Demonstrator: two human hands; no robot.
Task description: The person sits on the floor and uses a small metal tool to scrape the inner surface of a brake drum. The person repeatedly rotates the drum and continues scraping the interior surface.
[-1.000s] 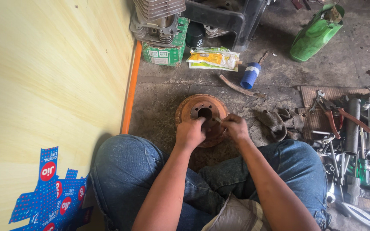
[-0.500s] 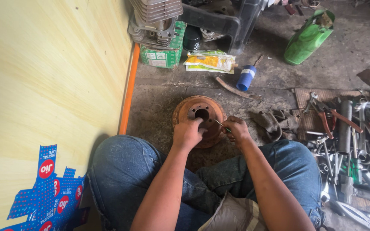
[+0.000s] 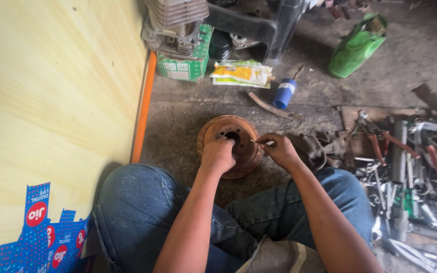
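both hands (image 3: 218,154) curled, close together

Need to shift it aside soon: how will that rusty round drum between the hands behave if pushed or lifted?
The rusty drum looks like thick cast metal, so probably heavy for its size and stiff. It lies flat on the floor, so it would likely scrape rather than roll. The left hand rests on it; its rough rust should grip well.

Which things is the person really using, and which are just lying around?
In use:
- rusty brake drum, under the left hand
- thin metal pin, pinched in the right hand

Lying around:
- green jug
- blue can
- yellow packet
- pile of hand tools
- finned engine cylinder
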